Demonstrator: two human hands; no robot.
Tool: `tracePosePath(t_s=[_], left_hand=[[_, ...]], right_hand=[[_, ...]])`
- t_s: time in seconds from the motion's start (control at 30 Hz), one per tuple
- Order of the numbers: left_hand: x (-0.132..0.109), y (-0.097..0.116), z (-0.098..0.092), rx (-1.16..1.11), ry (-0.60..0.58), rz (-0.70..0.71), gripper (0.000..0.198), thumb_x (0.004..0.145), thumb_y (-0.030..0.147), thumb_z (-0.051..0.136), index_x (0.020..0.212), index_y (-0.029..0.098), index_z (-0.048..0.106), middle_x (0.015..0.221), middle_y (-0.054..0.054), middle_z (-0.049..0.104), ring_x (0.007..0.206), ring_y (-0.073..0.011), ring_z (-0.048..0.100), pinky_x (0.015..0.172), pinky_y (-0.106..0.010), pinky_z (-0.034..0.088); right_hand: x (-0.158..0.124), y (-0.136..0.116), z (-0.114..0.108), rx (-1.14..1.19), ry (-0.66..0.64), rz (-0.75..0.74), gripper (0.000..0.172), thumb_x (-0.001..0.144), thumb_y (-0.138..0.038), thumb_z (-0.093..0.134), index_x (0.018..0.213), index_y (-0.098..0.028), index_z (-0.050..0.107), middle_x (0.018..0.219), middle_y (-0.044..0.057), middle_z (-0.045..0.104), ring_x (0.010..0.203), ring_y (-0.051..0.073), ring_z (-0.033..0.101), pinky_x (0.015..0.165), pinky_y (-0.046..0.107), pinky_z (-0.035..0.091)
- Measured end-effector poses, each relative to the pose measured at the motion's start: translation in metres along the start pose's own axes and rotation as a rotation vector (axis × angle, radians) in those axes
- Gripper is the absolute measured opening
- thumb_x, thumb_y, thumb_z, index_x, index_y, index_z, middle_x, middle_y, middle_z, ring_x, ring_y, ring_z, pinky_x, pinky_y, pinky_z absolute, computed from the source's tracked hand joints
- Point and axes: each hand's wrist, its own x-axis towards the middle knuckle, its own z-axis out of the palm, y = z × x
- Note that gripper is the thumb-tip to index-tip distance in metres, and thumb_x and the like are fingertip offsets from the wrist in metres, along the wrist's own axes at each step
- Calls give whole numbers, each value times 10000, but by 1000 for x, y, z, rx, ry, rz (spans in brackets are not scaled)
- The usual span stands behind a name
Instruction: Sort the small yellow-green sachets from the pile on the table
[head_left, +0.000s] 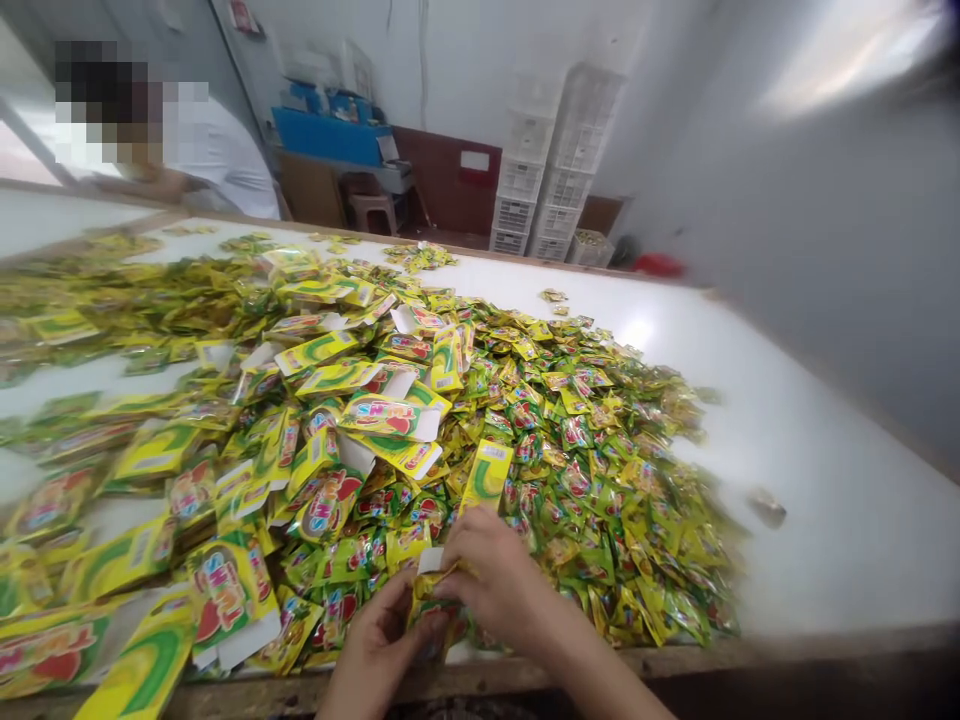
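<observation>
Near the front edge of the table, my left hand (pixel 394 632) is closed around a small yellow carton (pixel 432 560) with a raised white flap. My right hand (pixel 495 565) meets it from the right, fingers pinched at the carton's open top on a yellow-green candy sachet, mostly covered by the fingers. Just beyond my right hand lies a yellow carton (pixel 487 470) with a green curve. A wide heap of shiny yellow-green sachets (pixel 577 480) spreads around both hands. Many printed cartons (pixel 390 415), several with open white flaps, lie on the heap's left side.
The white table (pixel 817 480) has a raised rim (pixel 847 365). A loose sachet (pixel 766 507) lies apart at the right. Across the table sits another person (pixel 225 155) in a white top. Stacked white crates (pixel 562 160) and a plastic stool (pixel 373 205) stand behind.
</observation>
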Motion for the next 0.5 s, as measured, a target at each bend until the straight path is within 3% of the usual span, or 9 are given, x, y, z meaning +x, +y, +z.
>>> tracePosePath(t_s=[0.1, 0.2, 0.33, 0.5], left_hand=[[0, 2, 3, 18, -18, 7, 362, 683, 327, 806, 1019, 215, 730, 1088, -55, 749, 1070, -285, 645, 913, -330, 501], [-1, -1, 9, -36, 40, 19, 379, 670, 333, 812, 1022, 218, 732, 1086, -49, 746, 1106, -288, 622, 928, -321, 486], [-2, -2, 14, -67, 40, -6, 336, 682, 364, 796, 973, 209, 731, 1019, -48, 749, 1040, -282, 634, 892, -316, 488], [-3, 7, 16, -57, 46, -16, 308, 689, 390, 782, 928, 203, 731, 939, -35, 747, 983, -270, 641, 857, -295, 487]], right_hand=[[-4, -3, 14, 94, 187, 23, 286, 662, 26, 778, 773, -192, 629, 840, -2, 582, 864, 183, 515, 781, 311, 418], [-9, -3, 24, 97, 378, 78, 296, 656, 63, 737, 756, -196, 633, 839, 1, 581, 869, 191, 503, 787, 331, 416], [-12, 3, 24, 51, 320, 68, 316, 580, 27, 823, 718, -210, 666, 900, 2, 602, 921, 210, 501, 797, 344, 418], [-13, 8, 17, 35, 307, 5, 256, 636, -56, 842, 736, -213, 668, 850, -1, 597, 886, 200, 507, 780, 338, 430]])
